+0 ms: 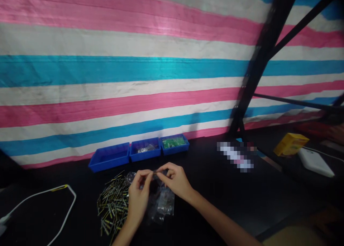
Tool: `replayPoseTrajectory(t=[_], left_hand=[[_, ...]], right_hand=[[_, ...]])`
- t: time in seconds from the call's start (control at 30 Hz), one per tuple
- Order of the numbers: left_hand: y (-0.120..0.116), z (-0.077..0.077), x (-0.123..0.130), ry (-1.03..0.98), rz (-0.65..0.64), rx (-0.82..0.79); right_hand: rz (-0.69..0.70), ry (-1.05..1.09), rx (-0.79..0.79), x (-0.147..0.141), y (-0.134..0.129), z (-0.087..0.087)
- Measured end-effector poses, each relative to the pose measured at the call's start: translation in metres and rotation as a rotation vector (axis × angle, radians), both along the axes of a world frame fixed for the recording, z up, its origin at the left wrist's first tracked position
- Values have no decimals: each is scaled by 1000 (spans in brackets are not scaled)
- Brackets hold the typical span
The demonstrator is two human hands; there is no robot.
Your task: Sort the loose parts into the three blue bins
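My left hand (139, 190) and my right hand (174, 179) meet over the black table, thumbs and fingers pinched together around a small clear plastic bag, whose edge shows between the fingertips. Beneath and just to the right of my left hand lie clear plastic bags (165, 203), crumpled and see-through. Left of my left hand spreads a pile of thin metallic and yellowish pieces (114, 203). Behind the hands stand three blue trays: the left one (110, 157) shows no contents, the middle one holds clear small items (146, 148), and the right one holds green items (174, 142).
A white cable (72, 199) curves over the left of the table (209, 203). At the right are a yellow box (290, 144), a white device (316, 162) and a pixelated strip (235, 156). Black metal bars stand before a striped sheet. Part of another person's hand shows at the right edge.
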State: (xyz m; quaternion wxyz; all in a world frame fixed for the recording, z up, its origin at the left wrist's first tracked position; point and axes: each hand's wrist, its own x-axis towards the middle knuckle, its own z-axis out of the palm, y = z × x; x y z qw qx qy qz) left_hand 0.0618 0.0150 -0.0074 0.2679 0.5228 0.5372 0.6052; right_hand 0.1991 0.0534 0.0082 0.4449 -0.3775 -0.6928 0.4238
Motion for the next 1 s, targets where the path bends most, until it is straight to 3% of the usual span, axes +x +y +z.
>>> replayPoseTrajectory(t=[0.23,0.53,0.67,0.87,0.93,1.0], left_hand=[[6,-2,-8,-6,25,-61],[4,2,-6,91,-11,65],[3,4,-5,113,3,82],[2,6,-17,253,72,136],[2,8,-21,287,59,154],[3,9,-23,273,22,121]], right_hand=[[-13,120,-93,1,1,1],[50,163,-142,1,1,-1],[57,119,-61,3,-1,2],[25,-15,190,5,-5,4],[6,-23,193,3,-6,2],[-4,23,91,2,-5,-1]])
